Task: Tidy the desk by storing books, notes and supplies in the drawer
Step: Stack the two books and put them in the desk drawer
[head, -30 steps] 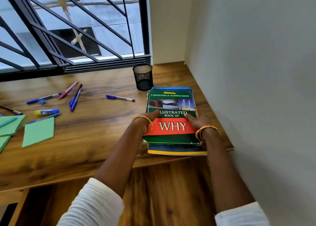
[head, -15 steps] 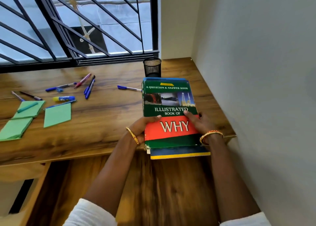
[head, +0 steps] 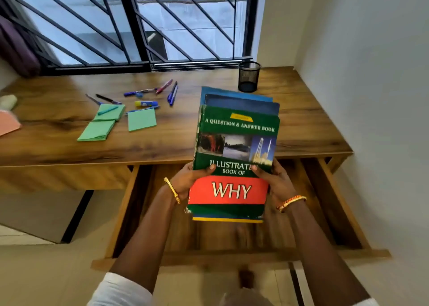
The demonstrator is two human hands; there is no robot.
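Both hands gripping book stack [head: 234, 157] mid-frame over open drawer [head: 325, 203]; left hand [head: 188, 181] and right hand [head: 276, 180] curling round its sides; pens [head: 171, 94], green notes [head: 141, 119] lying on table [head: 301, 124] upper left

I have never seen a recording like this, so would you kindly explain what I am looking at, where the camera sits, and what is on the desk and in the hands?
There is no machine here: a person wears one wide-angle camera on the head, looking forward and down at their own hands. The left hand and right hand grip a stack of books from either side, thumbs on the green cover titled "Illustrated Book of Why". The stack is held above an open drawer pulled out from a wooden desk. On the desk lie green sticky notes, several pens, a glue stick and a black mesh pen cup. Behind the desk is a barred window.
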